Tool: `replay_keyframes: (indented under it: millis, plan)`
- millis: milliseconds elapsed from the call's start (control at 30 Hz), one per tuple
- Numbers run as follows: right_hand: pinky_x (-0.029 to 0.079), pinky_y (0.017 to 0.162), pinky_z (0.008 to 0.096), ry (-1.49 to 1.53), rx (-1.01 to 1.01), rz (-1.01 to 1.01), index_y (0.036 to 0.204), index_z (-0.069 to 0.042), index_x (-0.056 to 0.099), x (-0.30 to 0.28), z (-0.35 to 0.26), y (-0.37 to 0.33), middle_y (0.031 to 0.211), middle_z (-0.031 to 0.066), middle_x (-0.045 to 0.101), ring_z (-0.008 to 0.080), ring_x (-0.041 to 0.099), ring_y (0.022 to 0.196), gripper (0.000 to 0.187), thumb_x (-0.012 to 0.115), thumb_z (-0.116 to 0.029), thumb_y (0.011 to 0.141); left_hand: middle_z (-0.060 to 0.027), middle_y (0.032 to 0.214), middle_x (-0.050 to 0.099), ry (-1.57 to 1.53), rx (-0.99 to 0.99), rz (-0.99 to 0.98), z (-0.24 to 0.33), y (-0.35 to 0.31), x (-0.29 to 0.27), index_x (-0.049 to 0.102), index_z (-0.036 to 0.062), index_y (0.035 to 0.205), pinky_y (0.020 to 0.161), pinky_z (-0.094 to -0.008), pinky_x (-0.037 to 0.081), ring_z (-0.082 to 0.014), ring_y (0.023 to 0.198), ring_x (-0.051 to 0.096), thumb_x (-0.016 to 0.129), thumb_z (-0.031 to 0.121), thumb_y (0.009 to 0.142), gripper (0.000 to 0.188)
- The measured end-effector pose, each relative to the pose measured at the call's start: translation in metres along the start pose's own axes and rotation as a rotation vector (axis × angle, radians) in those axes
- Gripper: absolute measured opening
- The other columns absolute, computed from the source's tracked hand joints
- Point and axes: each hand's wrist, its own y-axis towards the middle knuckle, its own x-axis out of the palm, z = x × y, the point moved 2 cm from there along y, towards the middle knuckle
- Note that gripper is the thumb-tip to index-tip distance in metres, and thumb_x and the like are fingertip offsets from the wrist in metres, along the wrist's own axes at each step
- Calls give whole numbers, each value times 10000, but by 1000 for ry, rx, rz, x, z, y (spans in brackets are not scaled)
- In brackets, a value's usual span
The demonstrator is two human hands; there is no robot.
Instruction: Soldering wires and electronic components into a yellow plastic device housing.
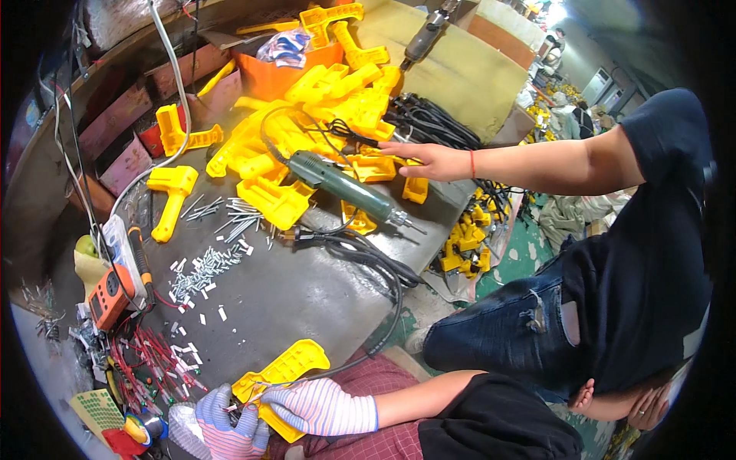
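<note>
Low in the view, both my hands wear striped knit gloves and meet around a yellow plastic tool housing, pistol-shaped and open on its inner side. My left hand is closed at the housing's near left end, fingers bent against it. My right hand lies across the housing, its fingertips pinched on thin wires. A dark cord runs toward the housing from the table edge. My fingers partly hide the wire ends and the housing's middle.
A green electric screwdriver lies on a heap of yellow housings. Loose screws, red-wired parts and an orange meter are to the left. A co-worker's hand reaches in from the right over black cords.
</note>
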Motion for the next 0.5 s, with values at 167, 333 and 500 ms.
replay_keyframes:
  millis: [167,333,500]
  plan:
    - [552,591,371,-13,4,-12,1124,-91,609,-8,-5,1,882,98,670,275,670,696,249,521,-245,948,-236,1240,532,-4,-11,-3,-1,-8,5,597,119,1066,877,-541,450,-436,1063,526,661,199,770,313]
    - [545,571,361,24,69,-61,1103,-99,628,-7,-8,-3,878,107,667,260,669,698,245,486,-246,966,-232,1258,522,-30,-19,-67,3,-7,0,604,125,1074,898,-542,444,-440,1099,512,689,194,755,337]
    - [545,604,383,4,27,-15,1087,-101,622,-7,-8,-3,887,118,668,276,670,718,253,463,-264,975,-247,1263,529,-9,-39,-135,6,0,-8,623,112,1043,890,-535,457,-451,1099,518,691,211,762,306]
